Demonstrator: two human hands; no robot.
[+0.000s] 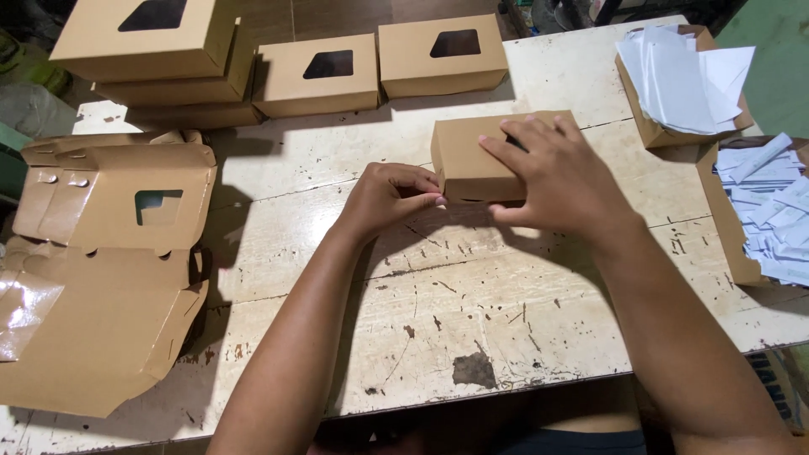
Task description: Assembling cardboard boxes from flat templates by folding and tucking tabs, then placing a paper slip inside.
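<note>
Far left of the hands lies a stack of flat, unfolded windowed box blanks [105, 270]. The left hand [389, 200] curls its fingertips against the near left corner of a closed kraft cardboard box [472, 160]. The right hand [560, 181] lies spread flat on the lid, pressing it. Beyond the grip stand finished windowed boxes [379, 63]; right of it, boxes of white paper slips [691, 80].

Six folded brown window boxes [462, 157]: one near centre, five far; a pile of flat unfolded box blanks [101, 278] left; two open boxes of white paper slips [683, 76] right
</note>
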